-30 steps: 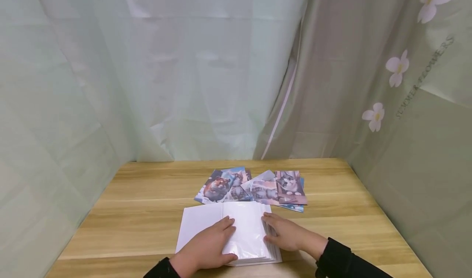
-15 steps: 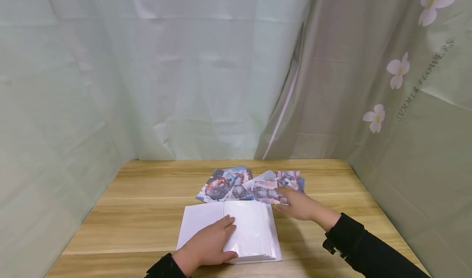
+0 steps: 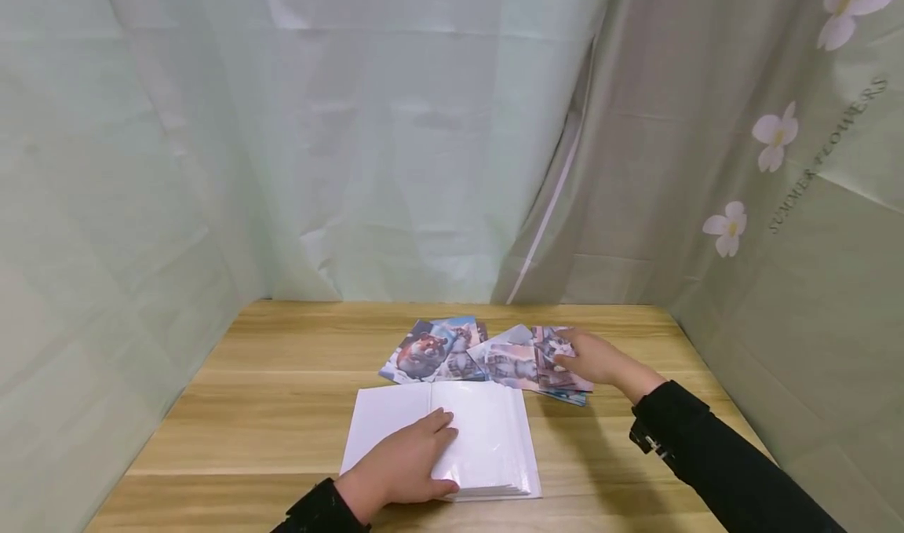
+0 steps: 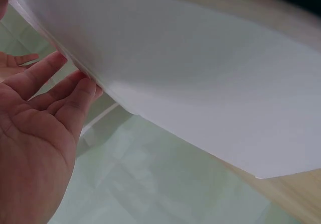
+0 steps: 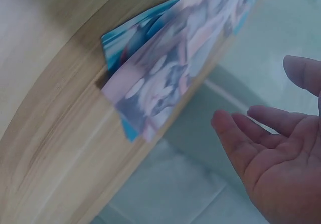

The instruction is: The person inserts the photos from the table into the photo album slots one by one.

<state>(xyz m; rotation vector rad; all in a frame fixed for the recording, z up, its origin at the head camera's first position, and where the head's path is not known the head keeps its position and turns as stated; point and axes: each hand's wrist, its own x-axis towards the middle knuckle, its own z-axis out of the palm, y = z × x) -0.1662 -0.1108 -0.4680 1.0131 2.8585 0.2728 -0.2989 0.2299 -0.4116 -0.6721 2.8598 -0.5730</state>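
A white photo album (image 3: 487, 431) lies spread on the table, with clear sleeves on its right side. My left hand (image 3: 406, 462) rests on the album near the fold, fingers spread. In the left wrist view, the fingers of that hand (image 4: 35, 118) lie along the edge of a white cover (image 4: 200, 68). My right hand (image 3: 600, 360) hovers at the right pile, over a cat picture card (image 3: 547, 368). The right wrist view has this hand (image 5: 281, 158) with relaxed, slightly bent fingers, apart from the cat card (image 5: 158, 91).
Left of the cat card, more picture cards overlap, including one with a brown furry animal (image 3: 422, 354) and a pinkish one (image 3: 512, 364). A blue card sticks out under the right pile. Pale curtains (image 3: 424, 164) surround the wooden table (image 3: 268, 407) behind and at both sides.
My right hand has left the album's right edge and moved forward and right to the cat card. The left hand stays on the album.
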